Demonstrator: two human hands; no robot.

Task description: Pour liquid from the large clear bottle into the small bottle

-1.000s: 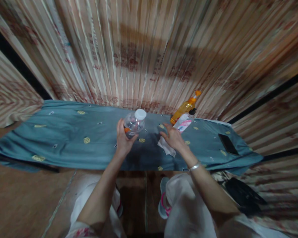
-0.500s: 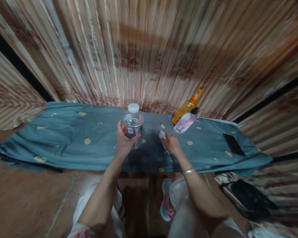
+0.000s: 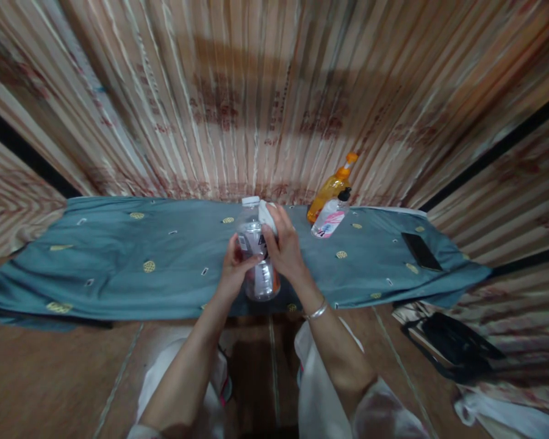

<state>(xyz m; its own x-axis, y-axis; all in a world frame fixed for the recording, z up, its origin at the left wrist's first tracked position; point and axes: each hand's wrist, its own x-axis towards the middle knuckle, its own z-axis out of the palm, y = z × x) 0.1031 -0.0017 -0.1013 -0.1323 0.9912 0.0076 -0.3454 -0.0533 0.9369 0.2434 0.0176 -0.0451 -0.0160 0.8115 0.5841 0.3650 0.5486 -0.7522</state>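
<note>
My left hand [image 3: 236,266] is wrapped round the left side of a clear plastic bottle [image 3: 261,285] with a white cap and a printed label. The bottle leans slightly, its base toward me, over the near part of the cloth-covered surface. In my right hand [image 3: 284,247] is a crumpled white cloth or tissue [image 3: 267,213], pressed against the upper right side of the bottle below the cap. My right fingers hide part of the label.
A teal patterned cloth [image 3: 119,262] covers the long narrow surface. An orange pump bottle [image 3: 326,194] and a clear bottle with a black top [image 3: 330,218] stand right of my hands. Farther right lies a dark phone [image 3: 421,251]. A black bag [image 3: 457,344] rests below. Curtains hang behind.
My right hand has moved left and up from the surface, bringing the white cloth or tissue onto the bottle. The bottle has turned and tilted in my left hand.
</note>
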